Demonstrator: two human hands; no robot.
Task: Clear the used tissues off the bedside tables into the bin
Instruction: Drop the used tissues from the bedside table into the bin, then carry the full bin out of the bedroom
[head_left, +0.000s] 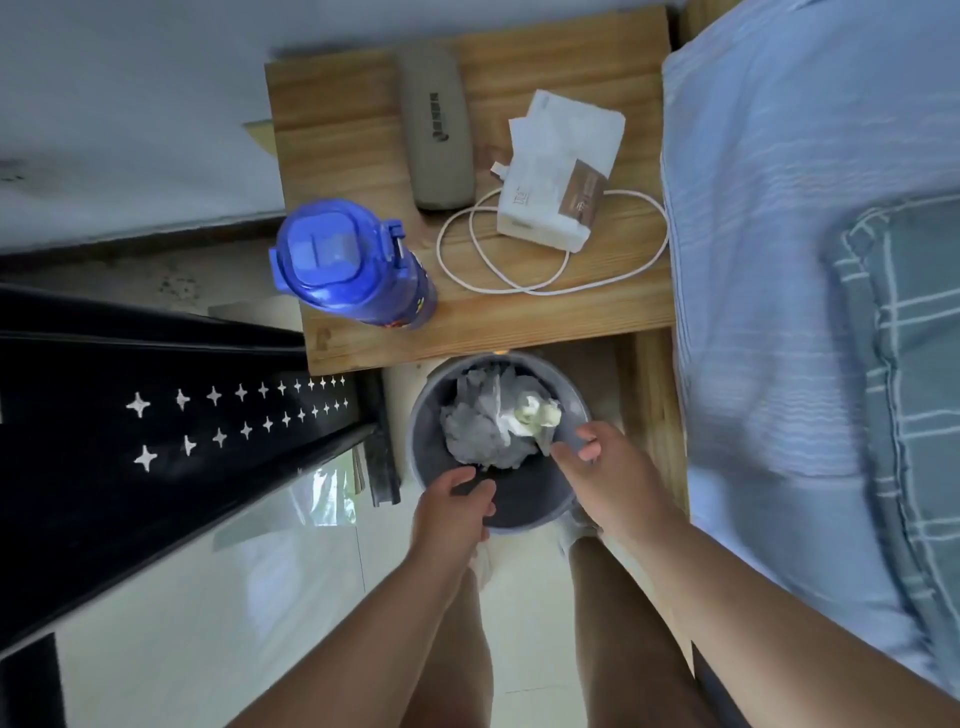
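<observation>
Tissues (488, 431), crumpled and greyish white, lie heaped inside the bin (423, 415), which stands on the floor just in front of the bedside table (363, 130). A pale yellowish scrap (535, 413) sits on top of the heap at its right side. The left hand (452, 514) hangs over the near rim of the bin, fingers loosely curled and holding nothing. The right hand (610, 467) is over the bin's right rim, fingers spread and empty, its fingertips just beside a hanging white tissue edge; whether they touch it cannot be told. On the table behind the bin stand a blue bottle (348, 265) at the front left corner, a grey case (436, 135) further back, a tissue pack (558, 176) to the right, and a looped white cable (550, 244) around the pack. A bed (779, 260) lies right of the bin.
</observation>
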